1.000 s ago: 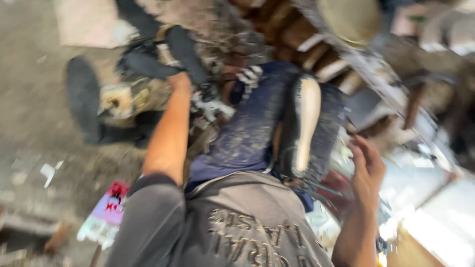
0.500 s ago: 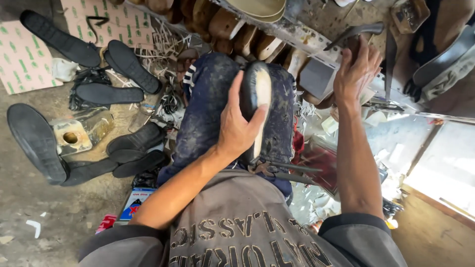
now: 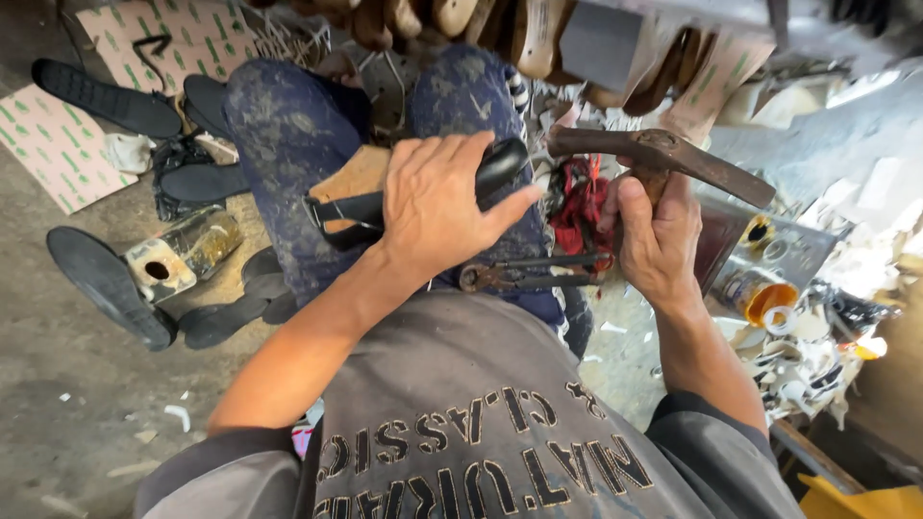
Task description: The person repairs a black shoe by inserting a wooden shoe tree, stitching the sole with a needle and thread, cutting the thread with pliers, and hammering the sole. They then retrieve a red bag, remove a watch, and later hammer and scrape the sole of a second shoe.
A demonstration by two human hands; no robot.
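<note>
Since half a second ago my right hand point(image 3: 656, 235) came down gripping a hammer point(image 3: 663, 159); left hand point(image 3: 437, 207) clamps what's probably a shoe point(image 3: 423, 192), lying lengthwise just left of the hammer.

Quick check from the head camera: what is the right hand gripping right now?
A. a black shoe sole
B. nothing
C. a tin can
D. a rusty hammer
D: the right hand is closed around the handle of a rusty hammer, while the left hand steadies a black shoe on the lap.
</note>
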